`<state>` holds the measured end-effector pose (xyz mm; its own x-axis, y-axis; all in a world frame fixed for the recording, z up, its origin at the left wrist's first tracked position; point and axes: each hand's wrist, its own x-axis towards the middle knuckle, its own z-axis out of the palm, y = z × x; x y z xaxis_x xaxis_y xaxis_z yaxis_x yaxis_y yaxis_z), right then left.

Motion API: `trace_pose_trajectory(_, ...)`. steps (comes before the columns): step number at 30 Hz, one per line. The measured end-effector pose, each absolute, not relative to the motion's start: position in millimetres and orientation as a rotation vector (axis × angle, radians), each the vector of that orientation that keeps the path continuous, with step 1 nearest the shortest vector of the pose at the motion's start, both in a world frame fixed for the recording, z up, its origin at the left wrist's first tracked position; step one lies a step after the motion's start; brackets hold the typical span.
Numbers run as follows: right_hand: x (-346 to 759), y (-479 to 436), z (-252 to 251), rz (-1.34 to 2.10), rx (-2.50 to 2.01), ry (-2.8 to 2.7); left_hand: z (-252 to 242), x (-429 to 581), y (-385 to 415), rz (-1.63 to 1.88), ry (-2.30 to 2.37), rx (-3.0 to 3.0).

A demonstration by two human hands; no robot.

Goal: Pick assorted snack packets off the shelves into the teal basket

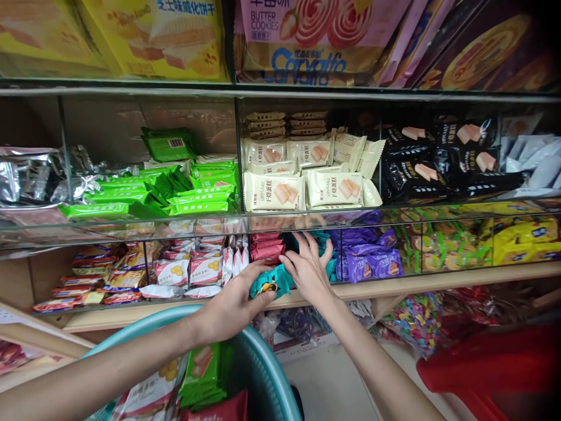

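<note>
My left hand (236, 298) is closed round a teal snack packet (270, 282) at the front edge of the lower shelf. My right hand (309, 266) reaches into the teal packets' compartment, fingers bent and spread over it; its fingertips come close to the held packet. More teal packets (332, 266) lie partly hidden behind my right hand. Red packets (266, 248) are stacked just left of them, and purple packets (372, 257) fill the bin to the right. Whether my right fingers grip anything is hidden.
Below my left arm stands a teal basket (274, 374) holding green, white and red packets. A glass shelf edge (307, 221) runs above my hands, with cream packets (335, 187) over it. A wooden ledge (381, 290) fronts the bins. A red plastic object (491, 368) stands lower right.
</note>
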<state>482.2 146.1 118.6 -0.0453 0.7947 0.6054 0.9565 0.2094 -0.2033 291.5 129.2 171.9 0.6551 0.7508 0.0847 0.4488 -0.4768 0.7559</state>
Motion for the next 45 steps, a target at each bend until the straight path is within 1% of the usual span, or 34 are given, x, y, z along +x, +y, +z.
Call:
trace_pose_trajectory(4, 480.5, 148.2, 120.5, -0.326, -1.644, -1.873, 175.4, 291.0, 130.1, 0.569, 0.938, 2.150)
trace_pose_trajectory(8, 480.6, 151.1, 121.2, -0.284, -1.678, -1.833, 173.2, 287.8, 131.3, 0.498, 1.027, 2.122)
trace_pose_trajectory(19, 476.8, 157.4, 120.4, -0.251, -1.699, -1.778, 178.3, 292.1, 133.9, 0.537, 1.001, 2.075)
trace_pose_trajectory(23, 482.0, 152.8, 118.6, -0.276, -1.600, -1.715, 178.8, 295.8, 132.4, 0.482, 0.991, 1.922)
trace_pose_trajectory(27, 496.4, 142.4, 114.4, -0.371, -1.434, -1.727, 178.1, 298.0, 131.2, 0.445, 0.997, 1.744)
trace_pose_trajectory(31, 512.0, 122.5, 105.7, -0.422, -1.343, -1.717, 179.5, 299.0, 129.5, 0.464, 0.979, 1.759)
trace_pose_trajectory(34, 512.0, 97.4, 93.6, -0.387, -1.318, -1.556, 183.5, 301.1, 126.2, 0.480, 0.983, 1.763)
trace_pose_trajectory(36, 503.4, 78.3, 84.1, -0.283, -1.328, -1.392, 186.3, 304.6, 122.7, 0.511, 0.993, 1.698)
trace_pose_trajectory(38, 489.9, 61.6, 76.5, -0.066, -1.353, -1.197, 186.9, 311.1, 118.3, 0.561, 0.968, 1.543)
trace_pose_trajectory(40, 475.4, 50.3, 74.4, 0.282, -1.351, -0.957, 184.0, 321.5, 113.5, 0.600, 0.900, 1.296)
trace_pose_trajectory(43, 458.4, 44.8, 84.2, 0.853, -1.176, -0.593, 174.3, 341.9, 106.4, 0.626, 0.832, 1.002)
trace_pose_trajectory(45, 451.7, 45.7, 96.0, 1.095, -1.003, -0.465, 167.4, 354.8, 101.6, 0.649, 0.846, 0.937)
